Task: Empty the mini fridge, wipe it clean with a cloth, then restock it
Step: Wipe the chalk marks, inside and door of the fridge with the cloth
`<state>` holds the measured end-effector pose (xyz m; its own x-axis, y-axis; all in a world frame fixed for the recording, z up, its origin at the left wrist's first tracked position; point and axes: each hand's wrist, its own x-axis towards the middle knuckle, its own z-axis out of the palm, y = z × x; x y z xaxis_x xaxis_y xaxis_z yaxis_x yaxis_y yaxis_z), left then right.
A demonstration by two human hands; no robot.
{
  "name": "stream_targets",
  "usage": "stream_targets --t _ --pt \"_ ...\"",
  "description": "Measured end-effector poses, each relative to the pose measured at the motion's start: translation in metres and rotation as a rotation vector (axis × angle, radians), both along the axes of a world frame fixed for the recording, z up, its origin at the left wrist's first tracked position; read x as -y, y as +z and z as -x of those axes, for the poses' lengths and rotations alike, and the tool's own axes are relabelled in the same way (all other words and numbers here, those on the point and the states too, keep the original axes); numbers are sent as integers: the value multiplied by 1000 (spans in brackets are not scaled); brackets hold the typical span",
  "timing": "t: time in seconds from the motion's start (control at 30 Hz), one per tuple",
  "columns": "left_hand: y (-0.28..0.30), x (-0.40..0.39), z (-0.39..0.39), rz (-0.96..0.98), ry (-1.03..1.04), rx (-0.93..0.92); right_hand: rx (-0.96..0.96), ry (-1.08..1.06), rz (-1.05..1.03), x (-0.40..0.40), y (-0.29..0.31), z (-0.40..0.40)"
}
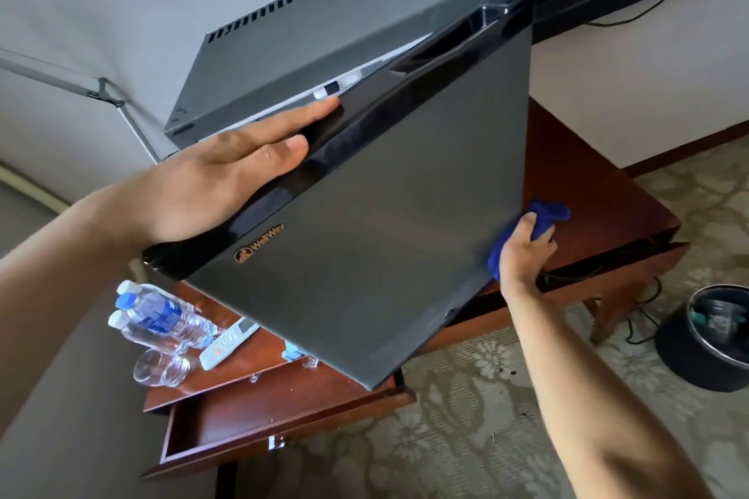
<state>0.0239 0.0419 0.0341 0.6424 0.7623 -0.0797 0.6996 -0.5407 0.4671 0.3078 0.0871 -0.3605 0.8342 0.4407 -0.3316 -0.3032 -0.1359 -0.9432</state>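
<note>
Left fingers [279, 134]: lay straight and together on the black glossy mini fridge door [364, 247], likely steadying it.
Right hand [523, 251]: gripped a bunched blue cloth [545, 215] at the door's edge, to wipe.

One head-worn wide-angle view only, so no second view shared anything. It looked forward and down from above the fridge [364, 194], strongly rolled, so the wall, tabletop [600, 194] and floor [486, 417] all ran at a slant. Very near: the fridge door filled the centre of frame. Both forearms came in from the bottom edge, left hand [215, 178] and right hand [523, 251] at arm's reach. Edges bent by the lens; floor lay lower right.
</note>
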Motion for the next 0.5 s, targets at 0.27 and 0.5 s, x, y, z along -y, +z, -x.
stream_targets --t 0.27,0.5 --pt "2 9 -4 0 38 -11 -149 136 208 106 -7 211" --pt "0 4 0 -54 22 -49 -678 130 242 136 66 284"
